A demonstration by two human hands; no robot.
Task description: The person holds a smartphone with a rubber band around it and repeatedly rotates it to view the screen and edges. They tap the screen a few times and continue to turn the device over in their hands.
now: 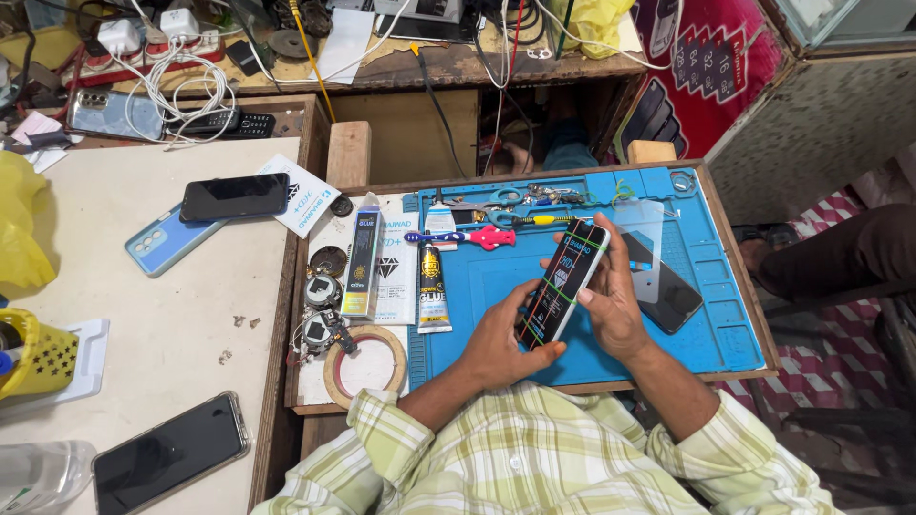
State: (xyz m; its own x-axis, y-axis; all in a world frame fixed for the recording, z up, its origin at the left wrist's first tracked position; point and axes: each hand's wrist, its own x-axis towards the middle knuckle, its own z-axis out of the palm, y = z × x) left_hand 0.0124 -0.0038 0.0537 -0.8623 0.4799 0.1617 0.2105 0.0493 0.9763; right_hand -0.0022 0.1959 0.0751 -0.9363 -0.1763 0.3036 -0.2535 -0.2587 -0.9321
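Both hands hold a smartphone (563,281) tilted over a blue work mat (711,334); its dark screen carries a film with coloured lines. My left hand (496,343) grips the phone's lower end, thumb on the screen edge. My right hand (611,296) cups its right side and upper end. A second dark phone (668,294) lies on the mat just right of my right hand, with a clear glass sheet (641,221) behind it.
On the mat's left lie a glue tube (434,291), a black box (362,262), a tape roll (365,364), scissors (504,198) and a pink tool (489,236). The white table at left holds several phones (234,196) and a yellow cup (38,358). A person's leg (840,256) is at right.
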